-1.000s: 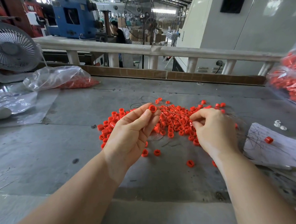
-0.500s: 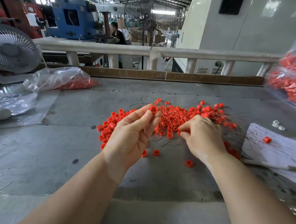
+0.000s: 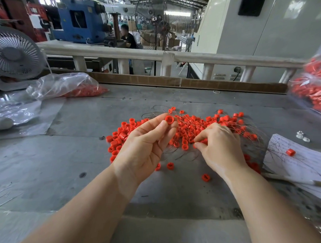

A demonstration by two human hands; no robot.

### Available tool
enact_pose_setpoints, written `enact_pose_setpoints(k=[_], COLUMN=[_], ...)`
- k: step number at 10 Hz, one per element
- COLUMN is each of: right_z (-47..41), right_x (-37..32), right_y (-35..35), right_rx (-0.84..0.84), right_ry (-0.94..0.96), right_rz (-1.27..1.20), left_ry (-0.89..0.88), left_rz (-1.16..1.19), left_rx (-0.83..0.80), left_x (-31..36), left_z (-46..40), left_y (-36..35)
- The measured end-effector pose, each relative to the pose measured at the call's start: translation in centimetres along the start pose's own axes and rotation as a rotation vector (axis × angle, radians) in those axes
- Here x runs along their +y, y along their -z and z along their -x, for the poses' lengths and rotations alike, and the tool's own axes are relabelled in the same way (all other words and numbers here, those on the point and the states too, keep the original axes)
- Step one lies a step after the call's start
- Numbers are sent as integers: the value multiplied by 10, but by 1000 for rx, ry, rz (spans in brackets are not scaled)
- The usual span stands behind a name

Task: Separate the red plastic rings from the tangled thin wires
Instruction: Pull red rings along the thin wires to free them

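Left hand (image 3: 146,146) pinches one ring (image 3: 169,119) at 12 o'clock of the palm; right hand (image 3: 220,146) pinches into the wires (image 3: 193,123). Pull apart slowly, sliding rings off without kinking strands.

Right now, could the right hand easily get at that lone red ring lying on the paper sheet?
Probably yes: the right hand is at the pile, and the lone red ring lies on the paper sheet just beside it, with only thin wires nearby.

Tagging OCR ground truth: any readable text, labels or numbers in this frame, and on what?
None legible.
Paper sheet: handwritten lines, too small and blurred to read.
Blue machine: small plates, unreadable.
Cabinet: small labels near the socket, unreadable.
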State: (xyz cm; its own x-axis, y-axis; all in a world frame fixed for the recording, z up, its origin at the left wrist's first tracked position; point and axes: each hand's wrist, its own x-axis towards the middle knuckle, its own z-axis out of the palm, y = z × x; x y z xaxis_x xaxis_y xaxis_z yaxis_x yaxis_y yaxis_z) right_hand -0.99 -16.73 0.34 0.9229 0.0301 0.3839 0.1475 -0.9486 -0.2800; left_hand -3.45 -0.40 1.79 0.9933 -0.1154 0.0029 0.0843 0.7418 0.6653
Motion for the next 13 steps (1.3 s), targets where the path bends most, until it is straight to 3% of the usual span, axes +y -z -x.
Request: enact_pose_setpoints(k=[3,5,7,9,13], right_z=[1,0,-1,1,0], right_x=[-1,-3,-9,-16,-18], right_y=[1,3,10,20,23], right_rx=[-56,36,75,-84,-203], right_ry=[19,84,35,-91,-93], right_rz=[32,-93,-675,-1393,-1663], left_ry=[10,12,14,17,28], left_rz=[-14,-9,-4,-14,-13], left_rx=[-33,-44,-52,-53,-47], left_x=[0,0,0,0,0], left_z=[1,1,0,1,1], left_y=[-1,0,0,0,0])
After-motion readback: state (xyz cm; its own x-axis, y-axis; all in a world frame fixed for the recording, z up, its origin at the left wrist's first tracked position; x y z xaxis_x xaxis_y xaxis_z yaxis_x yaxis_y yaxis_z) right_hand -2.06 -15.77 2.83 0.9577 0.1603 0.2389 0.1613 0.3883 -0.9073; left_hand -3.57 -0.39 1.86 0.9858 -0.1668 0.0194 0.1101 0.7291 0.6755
